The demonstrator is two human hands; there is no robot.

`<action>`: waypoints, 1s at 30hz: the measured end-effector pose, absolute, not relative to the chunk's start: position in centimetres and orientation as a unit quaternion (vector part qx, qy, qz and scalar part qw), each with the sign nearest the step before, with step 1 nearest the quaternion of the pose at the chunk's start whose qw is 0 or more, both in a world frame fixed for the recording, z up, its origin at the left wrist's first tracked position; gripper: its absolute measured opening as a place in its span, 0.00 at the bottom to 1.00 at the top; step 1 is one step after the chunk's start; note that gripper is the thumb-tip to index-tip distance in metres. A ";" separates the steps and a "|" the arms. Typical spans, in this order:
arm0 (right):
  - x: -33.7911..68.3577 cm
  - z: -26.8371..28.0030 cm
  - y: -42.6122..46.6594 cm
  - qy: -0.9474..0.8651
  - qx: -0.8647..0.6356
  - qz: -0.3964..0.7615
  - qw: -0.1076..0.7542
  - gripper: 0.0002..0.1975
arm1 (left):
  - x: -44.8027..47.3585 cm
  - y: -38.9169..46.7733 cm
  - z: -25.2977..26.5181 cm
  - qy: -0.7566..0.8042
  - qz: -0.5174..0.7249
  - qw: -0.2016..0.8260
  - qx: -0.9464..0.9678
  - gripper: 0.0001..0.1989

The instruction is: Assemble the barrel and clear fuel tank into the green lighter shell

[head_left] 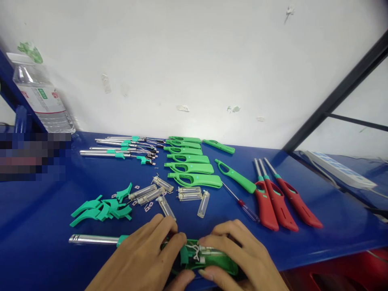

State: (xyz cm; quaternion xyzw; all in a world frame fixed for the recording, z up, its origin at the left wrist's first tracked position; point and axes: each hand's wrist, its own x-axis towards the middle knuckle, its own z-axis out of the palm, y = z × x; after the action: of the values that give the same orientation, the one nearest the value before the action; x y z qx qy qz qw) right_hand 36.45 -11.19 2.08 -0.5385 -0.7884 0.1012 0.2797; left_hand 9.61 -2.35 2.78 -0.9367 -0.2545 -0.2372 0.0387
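A half-open green stick lighter (227, 264) lies at the front edge of the table, between my two hands. My left hand (145, 254) grips its neck end, fingers bent over the casing and thumb below. A metal tube (93, 239) sticks out leftward past that hand. My right hand (239, 254) holds the handle end, with fingertips on the clear fuel tank (209, 251) inside the shell. A teal trigger (184, 255) and a looped white wire (196, 252) show between the hands. My fingers hide part of the casing.
Beyond lie teal triggers (104, 208), loose clear fuel tanks (165, 207), metal tubes with wires (106, 153) and green casing halves (194, 167). To the right are a screwdriver (248, 210), red lighters (275, 202) and a power strip (339, 169). A water bottle (42, 97) stands back left.
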 end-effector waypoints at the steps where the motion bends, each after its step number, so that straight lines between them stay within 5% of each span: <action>1: 36.5 2.1 -11.2 -0.789 -0.537 0.102 0.280 0.14 | 9.6 -2.3 2.8 -0.251 -0.245 0.043 -0.935 0.09; 15: 36.5 1.7 -11.2 -0.788 -0.537 0.080 0.289 0.16 | 10.8 -1.9 3.2 -0.217 -0.414 0.026 -0.884 0.19; 30: 36.5 2.4 -11.3 -0.781 -0.538 0.085 0.305 0.18 | 6.5 -0.3 4.3 -0.237 -0.299 0.082 -0.921 0.16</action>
State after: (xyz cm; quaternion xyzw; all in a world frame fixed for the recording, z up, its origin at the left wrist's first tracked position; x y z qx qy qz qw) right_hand 36.47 -11.33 2.38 -0.5380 -0.7812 0.0850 0.3049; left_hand 6.52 -0.26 4.25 -0.9205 -0.2372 -0.2994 0.0821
